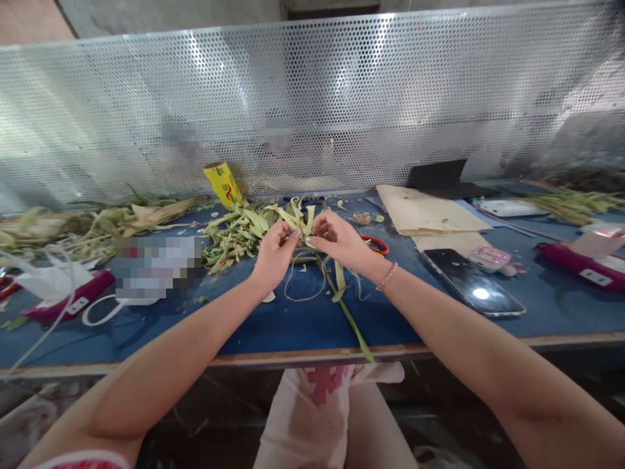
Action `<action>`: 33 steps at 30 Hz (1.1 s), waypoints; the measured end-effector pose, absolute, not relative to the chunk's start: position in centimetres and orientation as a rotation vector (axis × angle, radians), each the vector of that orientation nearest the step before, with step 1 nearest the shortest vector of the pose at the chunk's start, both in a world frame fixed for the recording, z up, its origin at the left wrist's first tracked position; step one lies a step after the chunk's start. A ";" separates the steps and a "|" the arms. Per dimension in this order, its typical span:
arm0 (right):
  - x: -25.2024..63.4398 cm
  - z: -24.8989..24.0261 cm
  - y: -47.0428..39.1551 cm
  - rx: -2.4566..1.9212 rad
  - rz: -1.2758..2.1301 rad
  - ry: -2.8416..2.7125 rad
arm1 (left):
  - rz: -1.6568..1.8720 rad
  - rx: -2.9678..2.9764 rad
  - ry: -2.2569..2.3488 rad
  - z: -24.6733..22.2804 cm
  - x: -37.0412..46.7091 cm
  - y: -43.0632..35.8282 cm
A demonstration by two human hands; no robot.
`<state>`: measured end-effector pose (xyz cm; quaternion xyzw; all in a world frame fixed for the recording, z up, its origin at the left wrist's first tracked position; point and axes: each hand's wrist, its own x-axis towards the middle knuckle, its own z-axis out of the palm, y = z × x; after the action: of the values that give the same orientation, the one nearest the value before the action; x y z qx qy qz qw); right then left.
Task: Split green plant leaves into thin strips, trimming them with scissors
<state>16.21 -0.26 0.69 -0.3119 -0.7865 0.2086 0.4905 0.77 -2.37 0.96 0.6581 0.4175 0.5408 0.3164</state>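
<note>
At the middle of the blue table, my left hand (277, 253) pinches a pale green leaf strip (308, 221), thumb against fingers. My right hand (336, 242) faces it and closes on the same pale leafy piece from the other side. The fingers partly hide where it is held. Just left of and behind the hands lies a heap of green plant trimmings (234, 240). Below them are a thin loop of string (303, 298) and a long green leaf (354, 320) that reaches the table edge. Red-handled scissors (379, 245) lie partly hidden behind my right wrist.
A yellow carton (223, 184) leans near the perforated metal screen (312, 98). To the right are brown paper (424, 212), a phone (471, 280), a pink case (489, 258) and a purple box (581, 266). Leftward are a blurred object (156, 270), cables and dry husks (151, 213).
</note>
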 end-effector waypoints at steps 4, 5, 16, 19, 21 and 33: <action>17.4 0.8 -0.4 -0.716 -0.149 -1.826 | 1.393 1.844 1.278 1.3 0.4 -2.0; 17.6 0.9 -0.5 -0.697 -0.278 -1.869 | 1.382 1.862 1.299 1.3 0.3 -1.9; 16.1 0.0 0.1 -0.707 -0.425 -2.452 | 1.342 2.034 1.272 0.5 0.1 -1.3; 16.0 -0.1 0.1 -0.751 -0.220 -2.417 | 1.342 2.050 1.264 0.3 0.1 -1.1; 15.9 0.0 -0.1 -0.830 -0.096 -2.377 | 1.451 2.068 1.310 0.3 -0.1 -1.1; 15.5 0.2 -0.8 -1.022 0.062 -2.100 | 1.350 2.114 1.358 1.2 0.6 -2.7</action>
<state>15.55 -0.78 0.21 -0.4023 -0.8271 0.0244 0.3918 0.59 -2.71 1.18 0.7334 0.4711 0.4685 0.1439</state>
